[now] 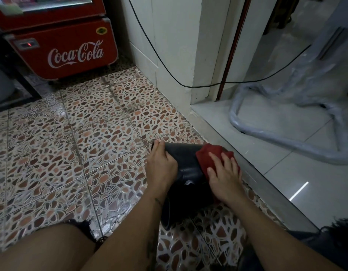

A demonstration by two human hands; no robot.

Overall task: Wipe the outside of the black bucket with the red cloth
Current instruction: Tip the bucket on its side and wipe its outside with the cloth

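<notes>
The black bucket [187, 163] lies on its side on the patterned tile floor [81, 143], at about 6 o'clock in the view, just beside a raised pale step [267, 173] at its 3 o'clock. Its long axis runs roughly from 6 to 12 o'clock: the open mouth points back toward the person and the closed base points away.

The left hand [161, 163] holds the bucket's left flank. Its fingers [157, 147] are curled forward and hooked over the far base edge, with the thumb lying along the upper wall.

The right hand [224, 178] rests flat on the red cloth [206, 153], which is draped over the bucket's upper right side. Its fingers [214, 161] are nearly straight and slightly spread, pressing the cloth to the wall rather than gripping it. Bunched cloth shows beyond the fingertips toward 12 o'clock.

At 10 o'clock stands a red drinks cooler [61, 45]. A black cable [169, 75] sags along the wall at 1 o'clock, and a plastic-wrapped frame [286, 137] sits at 3 o'clock.
</notes>
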